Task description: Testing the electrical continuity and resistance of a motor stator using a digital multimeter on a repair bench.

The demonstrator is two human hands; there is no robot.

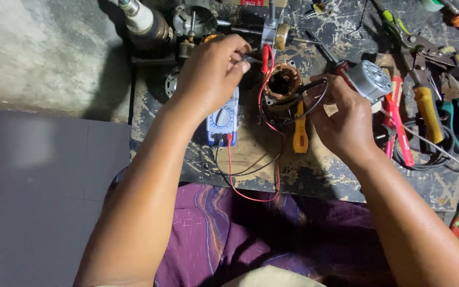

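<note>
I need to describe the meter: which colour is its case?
Blue, around a pale face; the multimeter shows best in the head view.

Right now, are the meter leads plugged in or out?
Plugged in. The red lead and black lead both run into the sockets at the bottom edge of the blue meter.

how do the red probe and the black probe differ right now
The red probe is at the left hand, standing nearly upright above the copper-wound stator; the black probe is in the right hand, lying nearly level with its tip toward the stator's right side. The red lead loops lower over the purple cloth than the black lead. Both run back to the blue multimeter.
</note>
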